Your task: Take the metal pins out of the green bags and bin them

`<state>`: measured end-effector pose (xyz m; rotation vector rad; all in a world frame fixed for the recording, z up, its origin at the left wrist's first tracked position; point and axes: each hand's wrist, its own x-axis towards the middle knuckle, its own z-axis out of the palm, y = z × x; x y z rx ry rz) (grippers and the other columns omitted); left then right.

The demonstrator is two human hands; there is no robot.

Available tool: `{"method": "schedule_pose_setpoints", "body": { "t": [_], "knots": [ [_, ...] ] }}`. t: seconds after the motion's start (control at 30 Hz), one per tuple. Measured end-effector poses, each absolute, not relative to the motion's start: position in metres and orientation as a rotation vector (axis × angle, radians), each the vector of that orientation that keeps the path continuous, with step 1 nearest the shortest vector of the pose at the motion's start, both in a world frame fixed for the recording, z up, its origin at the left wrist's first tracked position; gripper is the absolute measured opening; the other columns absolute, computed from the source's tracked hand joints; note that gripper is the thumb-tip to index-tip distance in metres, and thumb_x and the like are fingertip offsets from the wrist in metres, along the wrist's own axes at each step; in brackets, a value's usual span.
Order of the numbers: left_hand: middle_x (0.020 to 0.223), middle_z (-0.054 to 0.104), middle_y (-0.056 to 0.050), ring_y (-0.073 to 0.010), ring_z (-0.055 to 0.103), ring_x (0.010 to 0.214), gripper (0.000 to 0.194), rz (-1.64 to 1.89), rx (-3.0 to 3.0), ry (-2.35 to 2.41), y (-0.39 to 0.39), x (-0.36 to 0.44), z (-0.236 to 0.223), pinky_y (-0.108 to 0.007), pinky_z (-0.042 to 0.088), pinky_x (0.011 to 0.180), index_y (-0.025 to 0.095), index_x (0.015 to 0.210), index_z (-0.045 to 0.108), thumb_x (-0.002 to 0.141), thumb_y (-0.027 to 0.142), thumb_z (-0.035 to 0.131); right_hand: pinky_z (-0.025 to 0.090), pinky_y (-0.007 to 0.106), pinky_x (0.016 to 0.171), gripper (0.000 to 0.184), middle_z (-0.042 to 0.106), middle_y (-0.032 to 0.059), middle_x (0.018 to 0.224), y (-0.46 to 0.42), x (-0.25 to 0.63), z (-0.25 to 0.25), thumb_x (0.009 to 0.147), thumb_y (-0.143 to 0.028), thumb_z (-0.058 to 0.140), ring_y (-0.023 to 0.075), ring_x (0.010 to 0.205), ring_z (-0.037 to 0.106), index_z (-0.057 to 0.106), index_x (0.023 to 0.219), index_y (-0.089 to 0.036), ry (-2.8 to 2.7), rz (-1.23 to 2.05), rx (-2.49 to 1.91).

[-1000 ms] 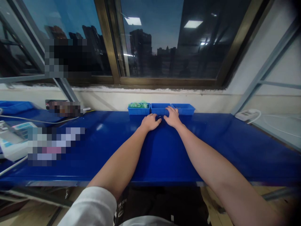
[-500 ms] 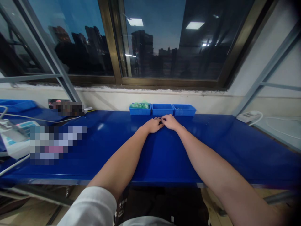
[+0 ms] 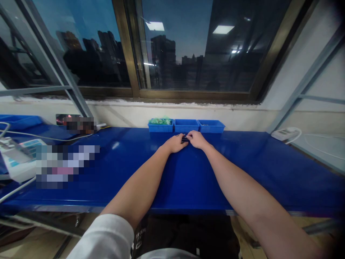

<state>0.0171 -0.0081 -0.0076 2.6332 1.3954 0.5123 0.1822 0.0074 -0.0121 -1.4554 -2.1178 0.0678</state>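
Observation:
Both arms reach forward across the blue table [image 3: 129, 144]. My left hand [image 3: 175, 144] is closed around the left side of a small dark object [image 3: 184, 139], whose kind is too small to tell. At the right side of that object, my right hand [image 3: 196, 139] has its thumb and fingers pinched together; what they hold, if anything, cannot be made out. Just behind the hands stand a blue bin with green bagged stuff [image 3: 161, 126], a middle blue bin [image 3: 186, 126] and a right blue bin [image 3: 211, 126] with small bits inside.
On the left lie a white device with a keypad [image 3: 20, 162], a cable and another blue bin [image 3: 20, 122]. A white box with a cable [image 3: 285, 133] sits at the right. Grey metal posts [image 3: 302, 82] and a window [image 3: 194, 54] rise behind.
My right hand came away from the right-hand bins to the small dark object and its fingers closed into a pinch. The left hand stayed at the object.

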Motion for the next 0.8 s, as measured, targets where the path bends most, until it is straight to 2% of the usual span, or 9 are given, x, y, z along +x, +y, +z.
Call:
{"method": "schedule_pose_setpoints", "body": {
  "t": [0.1,0.2,0.33,0.5,0.6,0.7,0.8],
  "knots": [
    [0.116,0.062,-0.011,-0.0223,0.060,0.104,0.035,0.728,2.679,1.410,-0.0057,0.0168,-0.0072,-0.031,0.046,0.088,0.016,0.117,0.052,0.088,0.036,0.049,0.041,0.027,0.077,0.028,0.068,0.0106,0.087,0.0068,0.1814,-0.0099,0.091,-0.026,0.043,0.0184,0.084,0.062,0.066,0.080,-0.015,-2.073,0.029,-1.457],
    [0.107,0.064,-0.009,-0.0198,0.060,0.098,0.024,0.877,2.719,1.441,-0.0039,0.0168,-0.0045,-0.030,0.046,0.086,0.017,0.106,0.059,0.092,0.027,0.042,0.041,0.027,0.074,0.038,0.069,0.0108,0.081,0.0048,0.1811,-0.0062,0.094,-0.031,0.035,0.0190,0.078,0.063,0.064,0.074,-0.016,-2.052,0.031,-1.445],
    [0.097,0.065,-0.008,-0.0193,0.061,0.090,0.025,0.904,2.748,1.472,-0.0022,0.0164,-0.0020,-0.031,0.046,0.083,0.018,0.097,0.063,0.094,0.025,0.039,0.041,0.029,0.072,0.046,0.066,0.0088,0.066,0.0027,0.1804,-0.0039,0.094,-0.036,0.033,0.0190,0.069,0.062,0.059,0.061,-0.017,-1.993,0.089,-1.394],
    [0.093,0.065,-0.008,-0.0197,0.061,0.089,0.025,0.868,2.741,1.555,-0.0009,0.0159,-0.0020,-0.030,0.045,0.081,0.018,0.095,0.064,0.093,0.023,0.040,0.044,0.027,0.060,0.029,0.064,0.0026,0.063,0.0048,0.1806,-0.0062,0.082,-0.044,0.052,0.0148,0.057,0.058,0.060,0.078,-0.017,-1.727,0.554,-1.134],
    [0.092,0.066,-0.008,-0.0196,0.061,0.088,0.024,0.886,2.725,1.562,-0.0006,0.0164,-0.0022,-0.030,0.045,0.080,0.018,0.095,0.064,0.093,0.022,0.041,0.044,0.026,0.056,0.033,0.064,0.0023,0.063,0.0053,0.1821,-0.0052,0.072,-0.050,0.061,0.0125,0.053,0.054,0.060,0.072,-0.017,-1.613,0.773,-1.035],
    [0.094,0.066,-0.008,-0.0192,0.062,0.089,0.026,0.909,2.715,1.513,-0.0010,0.0173,-0.0025,-0.029,0.046,0.081,0.018,0.095,0.065,0.093,0.025,0.040,0.043,0.026,0.054,0.035,0.065,0.0029,0.063,0.0053,0.1843,-0.0035,0.067,-0.051,0.065,0.0120,0.053,0.053,0.062,0.068,-0.016,-1.543,0.845,-1.016],
    [0.103,0.065,-0.009,-0.0203,0.061,0.097,0.026,0.979,2.682,1.534,-0.0019,0.0172,-0.0029,-0.030,0.045,0.087,0.018,0.109,0.061,0.092,0.027,0.044,0.044,0.028,0.059,0.029,0.065,0.0024,0.064,0.0066,0.1867,-0.0036,0.066,-0.046,0.064,0.0137,0.057,0.055,0.064,0.070,-0.017,-1.505,0.786,-0.992]
  ]
}}
